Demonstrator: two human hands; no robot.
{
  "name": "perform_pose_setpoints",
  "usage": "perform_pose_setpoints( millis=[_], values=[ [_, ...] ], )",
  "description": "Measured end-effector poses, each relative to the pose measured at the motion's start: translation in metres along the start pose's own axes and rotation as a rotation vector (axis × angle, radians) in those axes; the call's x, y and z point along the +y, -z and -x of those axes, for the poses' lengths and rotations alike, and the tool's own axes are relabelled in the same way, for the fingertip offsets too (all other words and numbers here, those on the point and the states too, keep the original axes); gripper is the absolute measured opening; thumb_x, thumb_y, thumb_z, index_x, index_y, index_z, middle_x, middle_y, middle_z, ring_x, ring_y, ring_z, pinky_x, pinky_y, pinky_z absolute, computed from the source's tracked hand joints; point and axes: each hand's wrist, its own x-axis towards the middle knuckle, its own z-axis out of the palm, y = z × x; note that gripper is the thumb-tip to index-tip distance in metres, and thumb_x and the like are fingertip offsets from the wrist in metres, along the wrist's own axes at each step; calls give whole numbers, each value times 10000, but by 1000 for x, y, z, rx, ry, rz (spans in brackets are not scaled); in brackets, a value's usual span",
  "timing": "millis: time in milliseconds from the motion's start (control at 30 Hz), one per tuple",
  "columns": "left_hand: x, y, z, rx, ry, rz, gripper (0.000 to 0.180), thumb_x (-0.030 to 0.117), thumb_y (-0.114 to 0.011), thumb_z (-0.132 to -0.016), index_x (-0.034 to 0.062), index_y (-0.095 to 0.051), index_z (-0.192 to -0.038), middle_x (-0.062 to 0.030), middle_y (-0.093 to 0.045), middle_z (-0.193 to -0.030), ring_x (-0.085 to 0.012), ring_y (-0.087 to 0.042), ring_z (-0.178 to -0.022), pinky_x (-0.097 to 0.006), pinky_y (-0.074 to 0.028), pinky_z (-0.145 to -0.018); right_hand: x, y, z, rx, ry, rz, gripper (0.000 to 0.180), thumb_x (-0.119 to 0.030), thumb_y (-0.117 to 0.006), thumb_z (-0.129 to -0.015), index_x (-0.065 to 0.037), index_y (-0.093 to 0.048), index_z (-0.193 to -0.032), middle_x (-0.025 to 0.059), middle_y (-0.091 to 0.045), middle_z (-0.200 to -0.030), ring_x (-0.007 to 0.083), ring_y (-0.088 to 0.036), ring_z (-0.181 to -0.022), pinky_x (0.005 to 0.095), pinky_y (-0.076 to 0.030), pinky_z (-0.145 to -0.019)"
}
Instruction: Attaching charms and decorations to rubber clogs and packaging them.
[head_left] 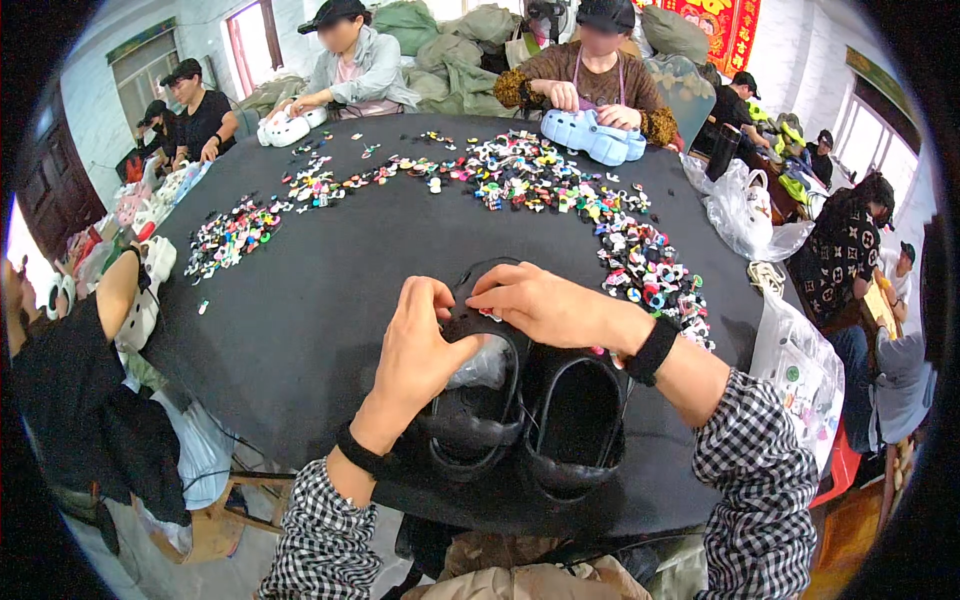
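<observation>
Two black clogs stand side by side in front of me on the table, toes pointing away. My left hand (422,340) steadies the left clog (472,432) at its upper, fingers curled on one side and thumb on the other. Over the same clog's toe, my right hand (535,305) is closed in a pinch; what its fingertips hold is hidden. A small red and white shoe charm (490,314) shows on the upper just under that hand. Clear plastic (485,365) fills the foot opening. Beside it sits the right clog (578,425), untouched.
Many small colourful shoe charms (530,172) lie in an arc across the black table (300,330). Opposite, people handle a light blue clog (592,137) and white clogs (290,127). Clear plastic bags (800,355) hang at the right edge. Another person sits close at left.
</observation>
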Motion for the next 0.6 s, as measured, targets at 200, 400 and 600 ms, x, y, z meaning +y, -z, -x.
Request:
perform_pose_setpoints(
  millis=[200,400,600],
  values=[
    [-1,1,-3,-29,40,27,458,119,-839,-653,21,-549,-994,-93,-572,-924,-214,-591,-832,-335,-499,-750,-11,8,-3,-1,-127,-167,77,-30,-620,-886,3,-634,-954,176,-625,-997,382,-617,-984,459,-513,-857],
    [-4,3,-2,-41,-7,31,433,113,-822,-666,20,-576,-1010,-98,-592,-945,-224,-604,-860,-344,-498,-760,-10,7,-2,24,-181,-214,67,-61,-632,-878,-12,-621,-922,163,-617,-942,368,-620,-950,446,-510,-819],
    [-4,2,-2,-99,-111,55,304,69,-787,-706,29,-619,-956,-96,-601,-945,-281,-609,-914,-377,-502,-791,-5,10,-20,-185,-275,-188,83,-71,-612,-877,-25,-612,-946,175,-612,-949,389,-623,-894,465,-507,-774]
  ],
)
